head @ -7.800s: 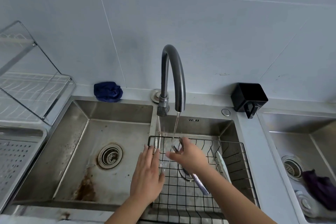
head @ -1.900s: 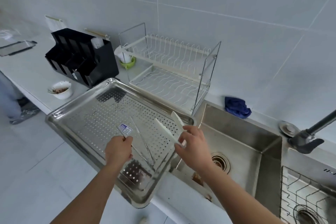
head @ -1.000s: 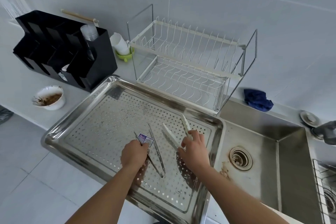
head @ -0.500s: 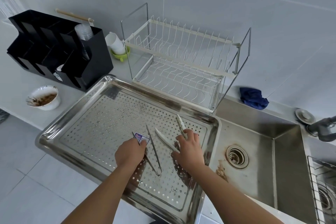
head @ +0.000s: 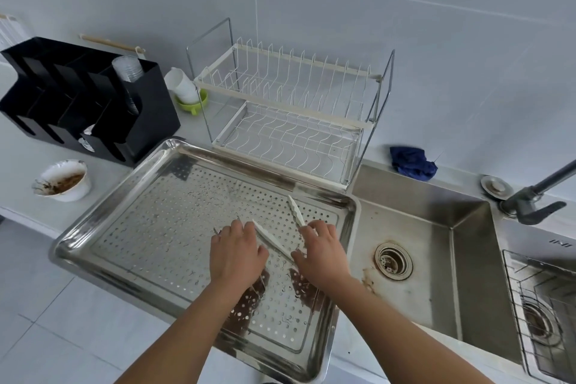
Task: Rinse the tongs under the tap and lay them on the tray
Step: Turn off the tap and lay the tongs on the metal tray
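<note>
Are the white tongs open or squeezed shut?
Open: the two arms of the white tongs spread apart in a V.

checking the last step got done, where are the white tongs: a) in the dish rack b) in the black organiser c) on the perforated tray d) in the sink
c, the white tongs lie on the perforated tray, with the right hand on them
</note>
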{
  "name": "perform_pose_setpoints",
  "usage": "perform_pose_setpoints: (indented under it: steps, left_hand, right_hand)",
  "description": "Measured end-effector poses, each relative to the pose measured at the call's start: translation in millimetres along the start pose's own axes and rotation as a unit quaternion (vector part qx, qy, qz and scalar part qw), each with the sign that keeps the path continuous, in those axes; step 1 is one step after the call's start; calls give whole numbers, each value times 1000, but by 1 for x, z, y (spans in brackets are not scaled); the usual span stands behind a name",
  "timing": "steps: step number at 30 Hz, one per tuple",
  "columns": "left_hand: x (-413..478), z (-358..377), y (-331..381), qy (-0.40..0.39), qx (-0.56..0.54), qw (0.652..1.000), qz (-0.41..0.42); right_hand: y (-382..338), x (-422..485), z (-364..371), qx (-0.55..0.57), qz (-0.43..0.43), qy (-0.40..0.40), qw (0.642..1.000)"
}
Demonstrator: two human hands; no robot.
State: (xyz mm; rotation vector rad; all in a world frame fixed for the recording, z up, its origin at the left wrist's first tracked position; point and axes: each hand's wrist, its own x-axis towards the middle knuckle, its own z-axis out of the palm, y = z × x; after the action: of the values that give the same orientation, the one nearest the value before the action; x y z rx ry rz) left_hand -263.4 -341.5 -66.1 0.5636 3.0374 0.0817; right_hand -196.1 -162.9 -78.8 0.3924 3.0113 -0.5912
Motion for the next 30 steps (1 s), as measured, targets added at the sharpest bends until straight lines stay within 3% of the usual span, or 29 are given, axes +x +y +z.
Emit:
perform_pose_setpoints:
  steps: [17,30]
  left_hand:
    - [-9,-11,122,-17,-12,982,186]
    - [-56,-15,299,-9,21,963,267]
  right_hand:
    - [78,-67,-61,11,105,95,990]
    - [234,-156,-115,20,181,122,976]
